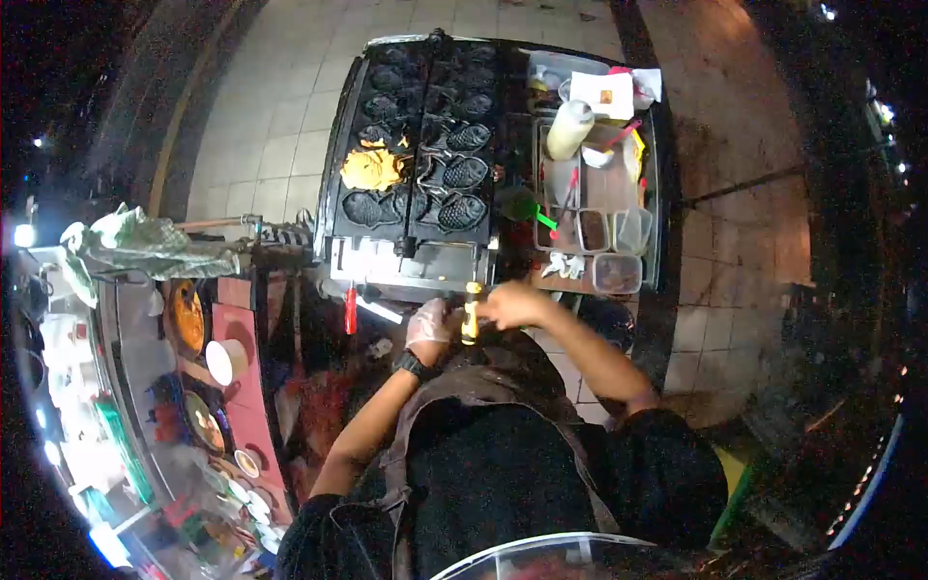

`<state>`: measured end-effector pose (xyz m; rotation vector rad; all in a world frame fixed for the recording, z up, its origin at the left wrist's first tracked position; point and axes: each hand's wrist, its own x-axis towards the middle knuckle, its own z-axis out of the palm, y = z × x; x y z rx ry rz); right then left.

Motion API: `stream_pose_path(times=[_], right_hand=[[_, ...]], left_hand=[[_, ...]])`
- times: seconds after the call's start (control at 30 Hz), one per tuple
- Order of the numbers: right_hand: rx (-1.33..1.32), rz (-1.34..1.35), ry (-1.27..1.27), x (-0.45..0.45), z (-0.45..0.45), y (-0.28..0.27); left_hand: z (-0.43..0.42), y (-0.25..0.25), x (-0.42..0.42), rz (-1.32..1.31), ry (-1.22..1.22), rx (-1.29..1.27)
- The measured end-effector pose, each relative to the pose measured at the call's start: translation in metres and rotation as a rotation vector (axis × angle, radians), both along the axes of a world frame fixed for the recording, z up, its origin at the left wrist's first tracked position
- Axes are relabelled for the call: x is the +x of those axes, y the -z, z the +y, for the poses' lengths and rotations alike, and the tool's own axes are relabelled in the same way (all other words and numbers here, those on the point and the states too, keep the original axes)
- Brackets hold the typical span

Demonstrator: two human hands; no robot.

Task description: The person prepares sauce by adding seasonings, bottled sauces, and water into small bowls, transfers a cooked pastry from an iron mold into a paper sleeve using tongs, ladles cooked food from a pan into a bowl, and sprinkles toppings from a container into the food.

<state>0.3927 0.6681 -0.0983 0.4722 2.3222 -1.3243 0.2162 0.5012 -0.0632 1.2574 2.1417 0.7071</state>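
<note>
Head view: your left hand point(428, 327), right hand point(515, 304) flank yellow handle point(471, 314); grips unclear; likely tending molds point(464, 173) ahead; next needs steadiness.

Your mould plates point(459, 174) look like rough metal, the near panel point(379, 264) glossy metal, your apron point(493, 379) matt cloth, right-side tub point(617, 288) smooth clear plastic, far-right sheet point(590, 89) paper, left rag point(145, 242) wrinkled cloth.
</note>
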Motion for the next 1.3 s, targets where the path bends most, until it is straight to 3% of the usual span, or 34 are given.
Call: stream_pose_path(times=[0.03, 0.07, 0.1, 0.13, 0.17, 0.2, 0.23, 0.3, 0.37, 0.47, 0.53, 0.63, 0.67, 0.7, 0.77, 0.83, 0.9, 0.93, 0.97, 1.03, 1.1, 1.13, 1.17, 1.2, 1.23, 1.3], right_hand=[[-0.273, -0.348, 0.385, -0.006, 0.032, -0.081], [0.006, -0.141, 0.24, -0.001, 0.068, -0.054], [0.326, -0.037, 0.414, -0.007, 0.096, -0.059], [0.609, 0.28, 0.687, -0.009, 0.115, -0.04], [0.543, 0.375, 0.892, -0.018, 0.134, -0.034], [0.749, 0.258, 0.813, -0.028, 0.156, -0.014], [0.751, 0.266, 0.809, -0.034, 0.169, 0.007], [1.034, -0.096, 0.598, -0.047, 0.19, 0.052], [1.134, -0.031, 0.605, -0.047, 0.205, 0.1], [1.171, 0.021, 0.517, -0.042, 0.201, 0.083], [1.273, 0.296, 0.5, -0.031, 0.192, 0.05], [1.162, 0.6, 0.724, -0.019, 0.14, -0.066], [1.108, 0.71, 0.769, -0.011, 0.115, -0.105], [1.076, 0.891, 0.699, -0.004, 0.089, -0.137], [1.008, 1.02, 0.376, 0.013, 0.038, -0.193], [0.892, 1.223, 0.141, 0.009, -0.001, -0.191], [0.63, 1.138, -0.034, 0.011, 0.009, -0.194], [0.506, 1.165, 0.186, 0.011, 0.03, -0.176], [0.371, 1.183, 0.398, 0.009, 0.06, -0.148], [0.259, 0.596, 1.125, -0.001, 0.11, -0.116], [0.835, 0.001, 0.901, 0.017, 0.186, 0.019], [0.667, -0.334, 0.536, 0.016, 0.21, 0.013], [0.605, -0.398, 0.478, 0.012, 0.219, 0.028], [0.516, -0.376, 0.384, 0.018, 0.238, 0.078], [0.54, -0.408, 0.373, 0.012, 0.229, 0.065], [0.736, -0.407, 0.471, 0.006, 0.22, 0.088]], left_hand=[[-0.001, -0.001, -0.003, 0.08, 0.106, 0.048], [-0.004, -0.004, -0.005, 0.163, 0.212, 0.096], [-0.007, -0.009, -0.005, 0.168, 0.194, 0.094], [-0.01, -0.017, -0.005, 0.144, 0.165, 0.013], [-0.012, -0.021, -0.005, 0.12, 0.139, -0.065], [-0.015, -0.012, -0.007, 0.16, 0.111, -0.097], [-0.017, -0.016, -0.004, 0.165, 0.105, -0.093], [-0.014, -0.044, -0.003, 0.086, 0.073, 0.01], [-0.006, -0.077, 0.002, -0.05, 0.053, 0.012], [0.006, -0.116, 0.004, -0.193, 0.061, -0.034], [0.011, -0.124, 0.008, -0.34, 0.062, 0.017], [0.025, -0.137, 0.013, -0.514, 0.073, 0.026], [0.033, -0.143, 0.012, -0.743, -0.005, -0.139], [0.025, -0.09, 0.002, -1.195, 0.139, 0.082], [0.047, -0.129, 0.015, -1.569, -0.019, 0.052], [0.061, -0.148, 0.023, -1.724, -0.24, -0.004], [0.057, -0.109, 0.011, -1.615, -0.131, 0.096], [0.061, -0.143, 0.02, -1.606, -0.371, -0.01], [0.054, -0.137, 0.016, -1.509, -0.262, -0.09], [0.036, -0.162, 0.016, -1.454, -0.189, -0.211], [0.008, -0.149, 0.022, -1.349, 0.044, -0.257], [0.0, -0.144, 0.017, -1.187, 0.098, -0.281], [-0.007, -0.14, 0.007, -1.024, 0.151, -0.309], [-0.009, -0.141, -0.012, -0.888, 0.298, -0.133], [-0.003, -0.167, -0.026, -1.086, 0.109, -0.223], [-0.006, -0.165, -0.068, -1.158, -0.132, -0.188]])
